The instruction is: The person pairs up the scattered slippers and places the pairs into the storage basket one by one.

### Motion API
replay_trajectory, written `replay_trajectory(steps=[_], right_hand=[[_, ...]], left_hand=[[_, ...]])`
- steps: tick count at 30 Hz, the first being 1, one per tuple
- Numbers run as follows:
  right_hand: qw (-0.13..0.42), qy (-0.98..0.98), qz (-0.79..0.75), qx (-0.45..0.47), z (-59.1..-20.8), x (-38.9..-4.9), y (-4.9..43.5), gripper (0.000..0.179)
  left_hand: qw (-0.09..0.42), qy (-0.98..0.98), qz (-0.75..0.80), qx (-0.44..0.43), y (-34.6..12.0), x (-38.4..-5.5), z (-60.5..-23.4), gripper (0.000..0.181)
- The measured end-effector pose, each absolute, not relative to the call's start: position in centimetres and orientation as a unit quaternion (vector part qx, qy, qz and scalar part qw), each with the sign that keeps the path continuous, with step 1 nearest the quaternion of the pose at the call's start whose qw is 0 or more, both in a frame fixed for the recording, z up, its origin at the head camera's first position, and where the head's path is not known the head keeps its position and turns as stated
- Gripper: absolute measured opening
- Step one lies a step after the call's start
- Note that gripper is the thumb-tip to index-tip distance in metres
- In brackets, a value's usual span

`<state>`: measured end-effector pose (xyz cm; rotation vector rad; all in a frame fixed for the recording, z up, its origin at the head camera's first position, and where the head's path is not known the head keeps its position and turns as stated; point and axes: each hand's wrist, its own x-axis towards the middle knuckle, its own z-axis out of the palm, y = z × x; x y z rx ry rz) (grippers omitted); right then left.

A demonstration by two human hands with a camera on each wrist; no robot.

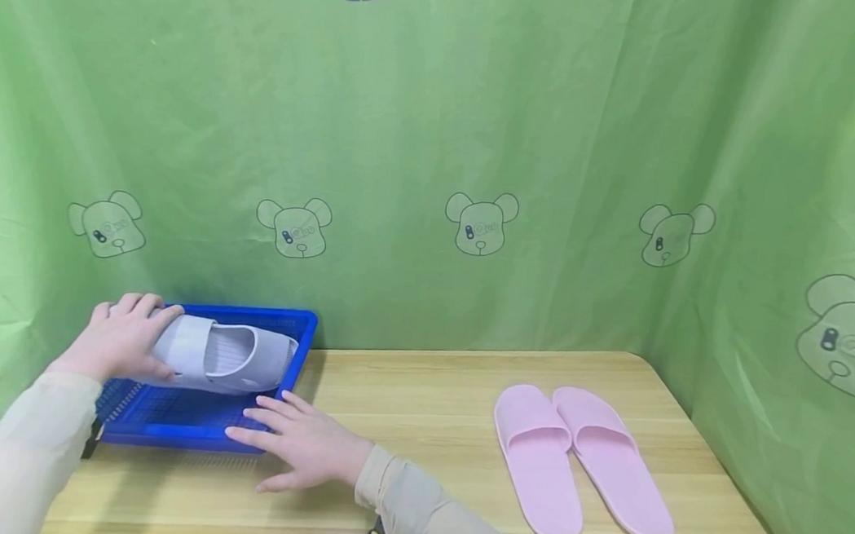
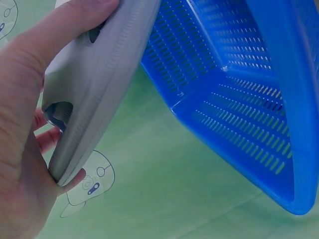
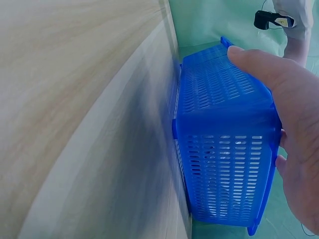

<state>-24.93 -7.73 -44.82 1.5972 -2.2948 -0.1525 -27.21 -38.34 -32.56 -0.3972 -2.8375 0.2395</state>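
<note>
Gripping a grey slipper (image 1: 267, 363) by its 9 o'clock end, the left hand (image 1: 125, 338) has its thumb on the near side and its fingers over the far side. Clock read on the head view. Slipper lies lengthwise, 9 to 3, over the blue basket (image 1: 196, 439), which sits at 8 o'clock on the wooden table (image 1: 391, 387). The slipper's 3 o'clock end is at the basket's right wall; whether its underside bears on the basket or hangs clear cannot be told.

Right hand (image 1: 306, 447): holding nothing, fingers spread and straight, at the basket's 4 to 5 o'clock corner. Right wrist view puts its thumb and fingers about the rim; contact with the plastic uncertain.

Pink slippers (image 1: 546, 491), a pair, between 4 and 5 o'clock, well apart from both hands; covered toes toward 11, heels toward 5. Green curtain (image 1: 555, 103) behind, 9 round to 3.

Step in hand, as judged: handling of the grey slipper at the basket by the left hand alone, right hand free near the corner. Stills do not settle whether it is going in or out.

Next move, as judged, calls for a firm left hold, the 3 o'clock end kept from snagging on the rim, and perhaps the right hand steadying the basket at its corner.
</note>
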Motion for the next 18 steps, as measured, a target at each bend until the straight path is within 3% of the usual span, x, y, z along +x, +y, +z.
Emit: replay_trajectory(steps=[18], right_hand=[[0.146,-0.812,-0.044,0.563,-44.7,-24.9,-7.7,0.085]], left_hand=[[0.101,-0.985,0.075,-0.117,-38.5,-28.5,-32.5,0.104]])
